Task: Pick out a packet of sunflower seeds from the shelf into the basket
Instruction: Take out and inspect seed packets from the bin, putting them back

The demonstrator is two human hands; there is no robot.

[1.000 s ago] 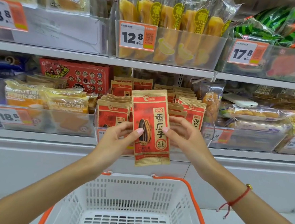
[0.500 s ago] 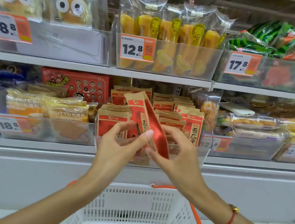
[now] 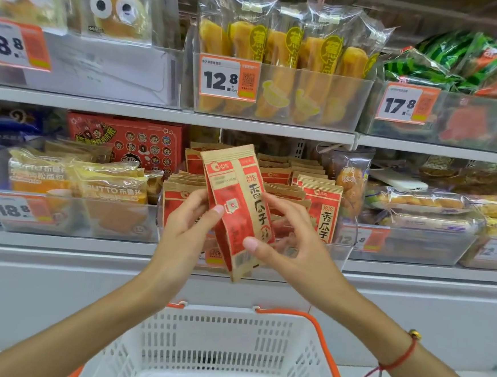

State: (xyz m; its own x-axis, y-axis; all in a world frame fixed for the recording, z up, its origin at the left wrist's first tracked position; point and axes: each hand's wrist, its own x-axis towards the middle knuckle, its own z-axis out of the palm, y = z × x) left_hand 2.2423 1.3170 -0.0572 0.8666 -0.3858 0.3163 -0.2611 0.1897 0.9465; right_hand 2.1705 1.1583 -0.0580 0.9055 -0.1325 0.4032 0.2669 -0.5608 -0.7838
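Holding 1 packet of sunflower seeds point(image 3: 238, 208) between them, both hands keep it in the air in front of the middle shelf point(image 3: 58, 242), above the far rim of the white basket point(image 3: 216, 313). The left hand point(image 3: 184, 231) pinches its left edge with thumb and curled fingers; the right hand point(image 3: 293, 245) grips the lower right side, thumb on the face. The packet is tilted and part-turned, so the hold looks light and it could slip and land on the floor beyond the basket's far rim. Releasing too soon, before it is over the open middle of the basket, would cause the same. The stocked packets point(image 3: 318, 205) just behind could also be knocked forward.
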